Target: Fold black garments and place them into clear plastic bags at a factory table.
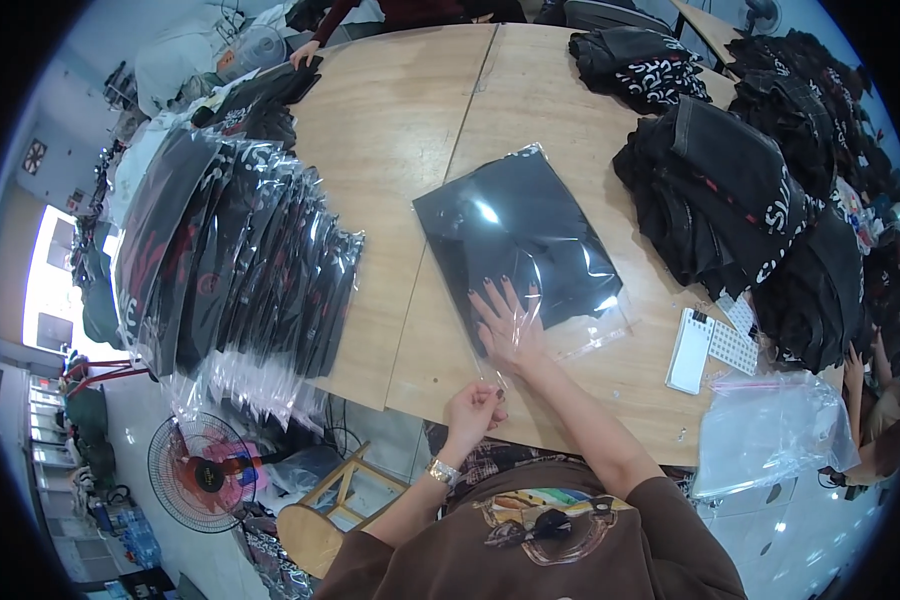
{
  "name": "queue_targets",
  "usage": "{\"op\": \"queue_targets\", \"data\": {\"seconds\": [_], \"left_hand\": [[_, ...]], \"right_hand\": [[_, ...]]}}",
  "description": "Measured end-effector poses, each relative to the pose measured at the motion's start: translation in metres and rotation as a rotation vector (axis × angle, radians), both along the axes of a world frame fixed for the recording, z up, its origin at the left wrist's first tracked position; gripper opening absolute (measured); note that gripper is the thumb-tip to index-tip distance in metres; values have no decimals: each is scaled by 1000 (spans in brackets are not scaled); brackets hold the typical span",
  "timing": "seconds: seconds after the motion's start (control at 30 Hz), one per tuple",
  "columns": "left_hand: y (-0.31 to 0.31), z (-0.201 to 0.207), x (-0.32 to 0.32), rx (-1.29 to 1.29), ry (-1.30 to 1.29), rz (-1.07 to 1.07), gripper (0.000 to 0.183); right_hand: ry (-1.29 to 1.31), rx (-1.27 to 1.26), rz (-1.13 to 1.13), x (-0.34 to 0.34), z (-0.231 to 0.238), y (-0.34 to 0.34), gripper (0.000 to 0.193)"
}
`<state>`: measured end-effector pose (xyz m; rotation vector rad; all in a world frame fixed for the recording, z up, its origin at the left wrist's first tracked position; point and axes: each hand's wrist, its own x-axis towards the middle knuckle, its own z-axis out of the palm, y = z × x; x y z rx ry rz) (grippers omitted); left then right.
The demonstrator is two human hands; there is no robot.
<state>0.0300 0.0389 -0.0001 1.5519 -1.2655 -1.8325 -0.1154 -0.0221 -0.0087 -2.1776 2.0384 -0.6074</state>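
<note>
1. The left hand (477, 412), a gold-coloured metal watch (444, 470) on its wrist, has thumb and fingertips drawn together at the near left corner of a clear, glossy plastic bag with a flat black folded item inside (515, 230); whether any film is caught between them I cannot tell.
2. The right hand (511, 325) grasps nothing: it lies palm down, fingers spread, on the near part of the same bag, just beyond the left hand.
3. From under the right palm the bag reaches away, flat on a pale wooden table (395, 130), its loose clear edge showing to the right of that hand.
4. Well to the left of both hands stands a close row of black garments in clear plastic bags (240, 260).
5. To the right of the hands, beyond the bag, sits a loose heap of black garments with white lettering (715, 190).
6. Nearer, also right of the hands, are a white card with a black binder clip (688, 355), a white sheet of small dark marks (734, 345), and a stack of clear flat plastic bags (765, 435) at the table edge.
7. Far beyond the hands, to the left, a co-worker's hand (305, 54) touches black material.
</note>
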Motion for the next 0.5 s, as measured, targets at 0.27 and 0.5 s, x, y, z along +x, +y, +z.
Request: {"op": "queue_targets", "data": {"seconds": [0.27,0.5], "left_hand": [[-3,-14,17,12,-12,-53,11],[-17,-9,34,40,10,-43,20]], "right_hand": [[32,-40,-18,7,-5,-2,48],[-41,31,171,-21,-7,82,46]]}}
